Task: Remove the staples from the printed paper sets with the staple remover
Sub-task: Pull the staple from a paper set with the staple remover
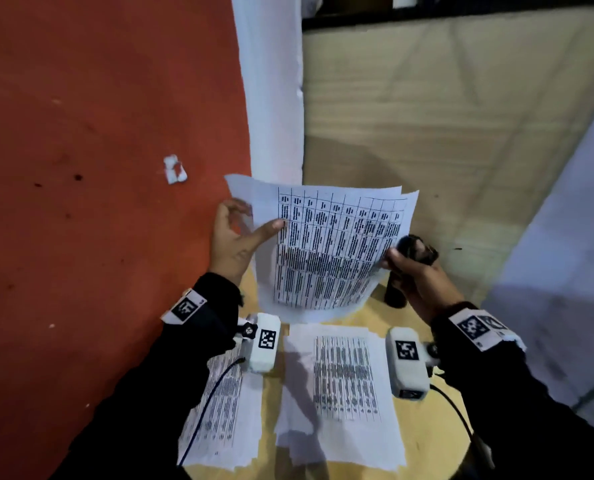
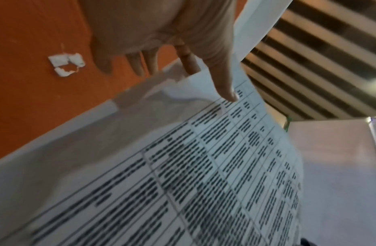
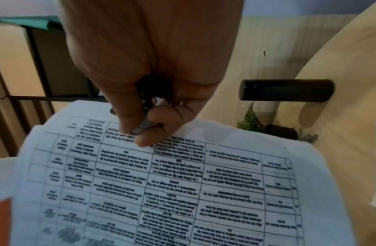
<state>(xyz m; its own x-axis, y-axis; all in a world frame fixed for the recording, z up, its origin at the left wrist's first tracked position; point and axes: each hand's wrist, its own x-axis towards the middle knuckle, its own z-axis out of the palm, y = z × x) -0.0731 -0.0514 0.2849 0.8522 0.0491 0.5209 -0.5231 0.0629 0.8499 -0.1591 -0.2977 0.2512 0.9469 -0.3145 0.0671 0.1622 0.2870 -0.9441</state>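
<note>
my left hand (image 1: 234,242) pinched the printed paper set (image 1: 330,251) above the round table (image 1: 375,315). my right hand (image 1: 415,271) gripped the black staple remover (image 1: 415,249) and the set's opposite edge.

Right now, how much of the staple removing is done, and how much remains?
Done, it seems: two paper sets lie flat on the table, though their staples cannot be seen. In hand: the left hand holds a set up; the right hand grips its other edge and the remover. No more waiting sets show.
</note>
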